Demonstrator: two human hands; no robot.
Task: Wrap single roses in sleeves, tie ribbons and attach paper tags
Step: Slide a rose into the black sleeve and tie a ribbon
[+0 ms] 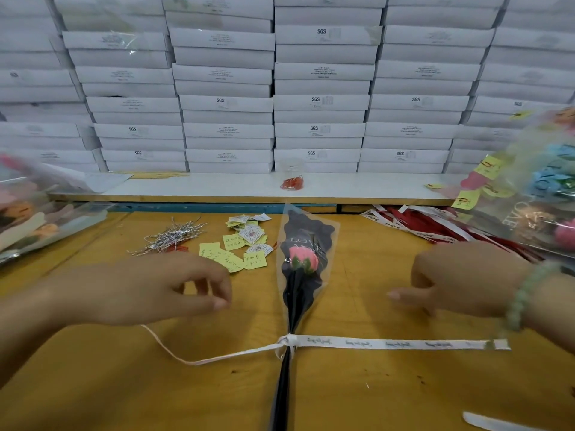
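A pink rose [303,259] in a black sleeve [306,231] lettered white, tied with a white ribbon [389,343] printed in dark script, lies on a mustard-yellow table [373,393] beside yellow tags [231,258], silver twist ties [174,236] and red ribbons [413,225], before white boxes [320,102].

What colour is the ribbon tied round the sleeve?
The ribbon is white with repeating dark script lettering, clearest on its flat tail in the head view.
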